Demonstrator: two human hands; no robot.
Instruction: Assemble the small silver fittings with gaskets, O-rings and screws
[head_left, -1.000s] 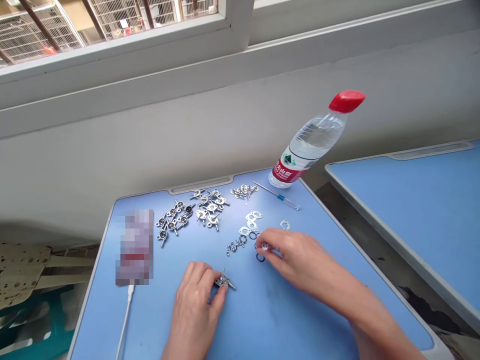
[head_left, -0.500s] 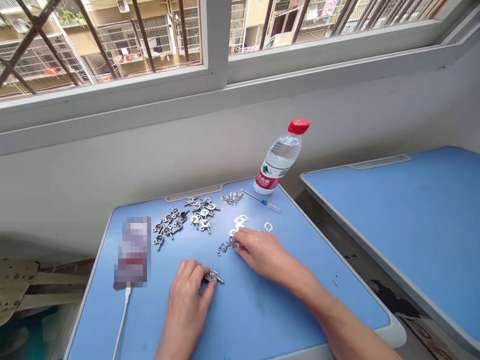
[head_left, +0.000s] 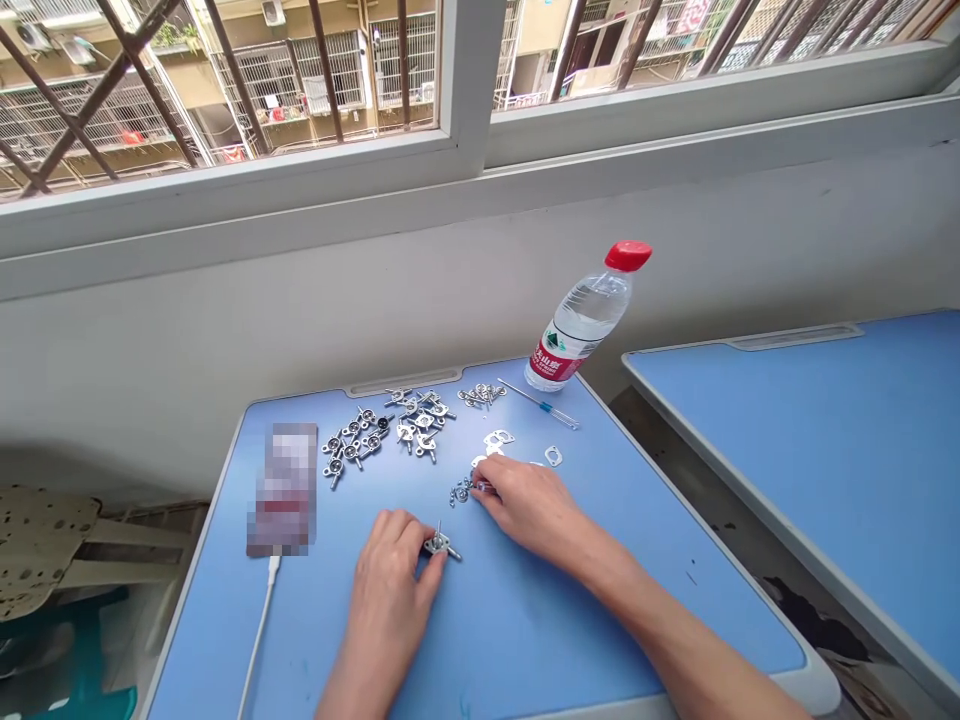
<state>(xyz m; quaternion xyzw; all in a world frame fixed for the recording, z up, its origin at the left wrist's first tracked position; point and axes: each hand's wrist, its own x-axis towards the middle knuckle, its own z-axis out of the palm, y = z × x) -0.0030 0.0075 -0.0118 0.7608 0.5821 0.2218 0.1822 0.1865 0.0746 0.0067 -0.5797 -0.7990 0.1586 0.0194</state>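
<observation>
My left hand (head_left: 394, 570) holds a small silver metal fitting (head_left: 440, 544) against the blue desk, pinched between thumb and fingers. A thin pin stands upright from this fitting and a short stem points right. My right hand (head_left: 529, 495) is closed, its fingertips pressed together at the edge of a little pile of screws and small metal parts (head_left: 459, 493). What those fingertips grip, if anything, is too small and covered to make out. Just behind that hand lie flat oval plates with holes (head_left: 499, 438), partly hidden by it.
Similar metal fittings (head_left: 352, 442) lie in two groups at the back left. Small metal pieces (head_left: 482, 396) and a thin screwdriver-like tool (head_left: 541, 404) lie near a water bottle (head_left: 577, 330). A phone (head_left: 283, 490) with a white cable (head_left: 259, 640) is on the left.
The camera view has swung slightly left, so the desk and everything on it appears further right. Both hands keep nearly the same places, with the right fingertips shifting only slightly at the screws.
</observation>
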